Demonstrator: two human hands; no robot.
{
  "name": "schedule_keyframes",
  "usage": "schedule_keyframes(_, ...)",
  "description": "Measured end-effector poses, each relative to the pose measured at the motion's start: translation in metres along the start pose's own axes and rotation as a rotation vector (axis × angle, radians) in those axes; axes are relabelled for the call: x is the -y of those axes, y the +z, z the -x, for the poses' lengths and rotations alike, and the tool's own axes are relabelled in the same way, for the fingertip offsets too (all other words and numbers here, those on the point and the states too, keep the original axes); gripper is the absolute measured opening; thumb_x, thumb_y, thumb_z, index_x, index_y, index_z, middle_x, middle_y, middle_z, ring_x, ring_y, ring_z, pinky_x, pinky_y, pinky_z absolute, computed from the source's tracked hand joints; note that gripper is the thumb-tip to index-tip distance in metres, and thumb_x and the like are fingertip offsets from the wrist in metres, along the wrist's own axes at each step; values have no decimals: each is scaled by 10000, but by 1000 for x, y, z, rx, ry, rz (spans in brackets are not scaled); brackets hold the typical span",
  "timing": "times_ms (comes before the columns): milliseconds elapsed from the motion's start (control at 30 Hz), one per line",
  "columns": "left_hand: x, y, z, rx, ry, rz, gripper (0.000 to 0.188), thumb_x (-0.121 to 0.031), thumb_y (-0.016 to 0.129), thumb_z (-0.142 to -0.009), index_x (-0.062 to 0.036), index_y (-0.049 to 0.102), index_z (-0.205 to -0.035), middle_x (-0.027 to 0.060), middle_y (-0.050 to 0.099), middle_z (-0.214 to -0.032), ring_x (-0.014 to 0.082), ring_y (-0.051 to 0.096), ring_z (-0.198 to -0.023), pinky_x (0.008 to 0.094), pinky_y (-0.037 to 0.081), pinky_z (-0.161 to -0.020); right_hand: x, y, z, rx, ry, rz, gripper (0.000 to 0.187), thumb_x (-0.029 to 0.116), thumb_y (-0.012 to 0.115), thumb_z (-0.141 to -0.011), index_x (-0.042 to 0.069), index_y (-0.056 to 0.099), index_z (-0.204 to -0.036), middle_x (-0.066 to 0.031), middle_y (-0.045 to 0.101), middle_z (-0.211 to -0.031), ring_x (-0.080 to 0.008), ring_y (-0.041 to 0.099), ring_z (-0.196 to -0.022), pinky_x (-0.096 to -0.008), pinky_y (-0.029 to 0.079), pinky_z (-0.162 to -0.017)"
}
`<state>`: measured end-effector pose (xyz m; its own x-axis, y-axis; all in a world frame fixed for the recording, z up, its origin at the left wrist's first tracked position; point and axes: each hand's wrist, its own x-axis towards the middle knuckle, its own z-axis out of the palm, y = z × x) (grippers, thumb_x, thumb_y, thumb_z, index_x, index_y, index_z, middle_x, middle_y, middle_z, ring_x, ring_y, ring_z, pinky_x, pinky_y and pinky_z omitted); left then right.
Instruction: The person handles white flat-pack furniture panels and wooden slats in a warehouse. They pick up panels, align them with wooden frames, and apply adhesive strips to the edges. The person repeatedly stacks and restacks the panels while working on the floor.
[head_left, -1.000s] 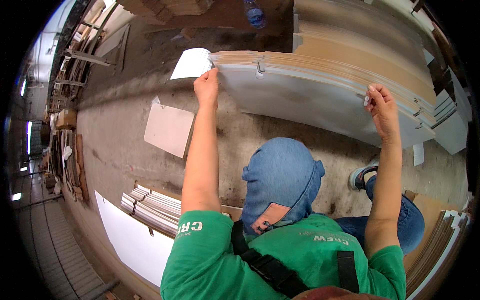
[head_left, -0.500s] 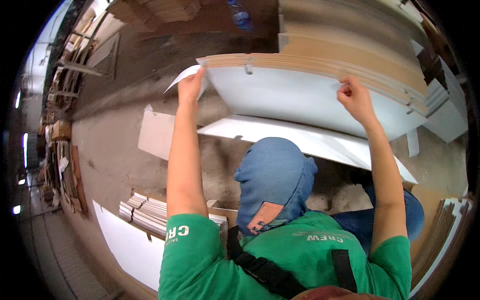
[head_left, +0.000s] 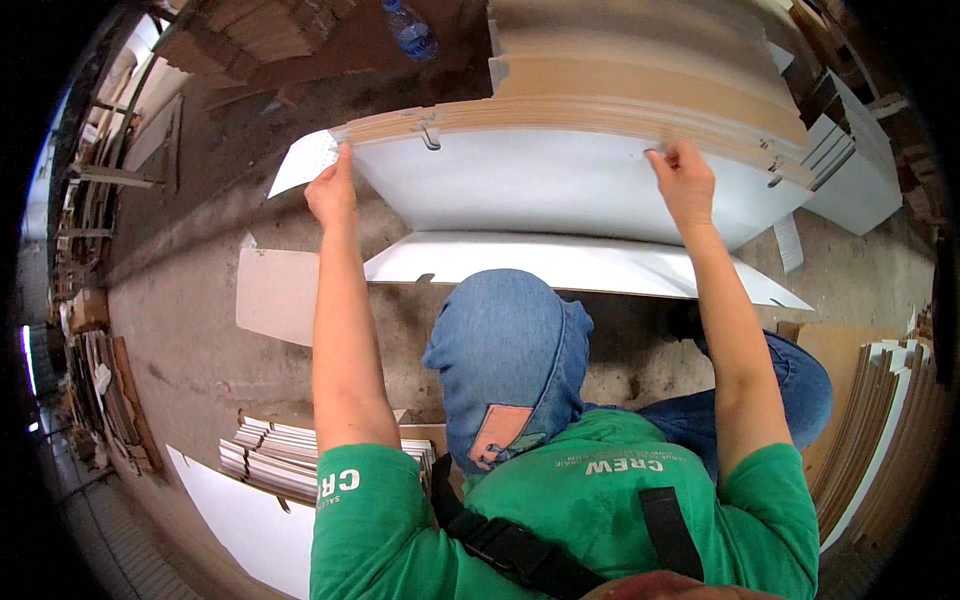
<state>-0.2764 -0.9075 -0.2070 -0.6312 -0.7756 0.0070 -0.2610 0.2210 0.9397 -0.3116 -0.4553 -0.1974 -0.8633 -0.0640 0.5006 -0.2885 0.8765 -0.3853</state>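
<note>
A stack of flat cardboard sheets [head_left: 580, 108] leans in front of me, brown edges upward, its white front face toward me. At its left upper corner my left hand [head_left: 332, 192] is closed, thumb up, on a white speckled card piece [head_left: 305, 162] that sticks out to the left. My right hand [head_left: 685, 187] is closed against the white front near the top edge; what its fingers pinch, if anything, is hidden. Below the stack, a white panel [head_left: 520, 258] with a notch slants toward my knee.
A water bottle [head_left: 410, 32] lies beyond the stack. Cut cardboard [head_left: 278, 295] rests on the floor at left. Bundled white strips [head_left: 270, 458] and a white panel [head_left: 235, 520] lie near my left elbow. More board stacks [head_left: 862, 435] stand at lower right.
The view has shifted, so the stack and both hands appear farther left. The white card piece by my left hand now shows flatter and wider. My right hand stays at the stack's white front.
</note>
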Motion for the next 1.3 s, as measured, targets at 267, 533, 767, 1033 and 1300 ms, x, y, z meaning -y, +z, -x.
schedule_keyframes(267, -23, -23, 11, 196, -60, -62, 311, -224, 624, -779, 43, 652, -936, 91, 637, -857, 142, 549, -801, 275, 419, -750, 40, -53, -40, 299, 347, -893, 151, 56, 648, -728, 46, 531, -823, 17, 513, -743, -62, 459, -663, -193, 385, -596)
schedule_keyframes(533, -22, -40, 12, 340, -80, -75, 345, -96, 547, -734, 50, 606, -1042, 58, 608, -817, 133, 529, -697, 261, 415, -675, 51, -23, -28, 400, 96, -641, 160, 4, 582, -710, 34, 507, -848, -24, 514, -708, -108, 489, -633, -249, 424, -582)
schedule_keyframes(767, -32, -14, 4, 230, -100, -194, 574, -477, 723, -651, 59, 654, -842, 68, 606, -740, 148, 516, -675, 279, 420, -655, 31, 6, -22, 137, -422, -66, 182, -30, 568, -659, 55, 485, -797, -127, 528, -798, -302, 550, -670, -368, 471, -576)
schedule_keyframes(1033, 4, 0, -2, 139, -62, 1, 481, -401, 754, -667, 59, 634, -744, 85, 624, -794, 150, 530, -732, 301, 430, -717, 9, -2, -17, 4, -265, 59, 142, 73, 636, -717, 71, 516, -793, -102, 540, -785, -295, 555, -668, -371, 467, -555)
schedule_keyframes(1300, 64, -40, -10, 202, -78, -250, 531, -317, 758, -676, 67, 610, -1011, 172, 621, -1022, 217, 581, -959, 330, 423, -863, 3, -69, -75, 292, 10, -299, 218, 153, 664, -777, 29, 489, -738, -27, 504, -644, -128, 463, -589, -239, 387, -546)
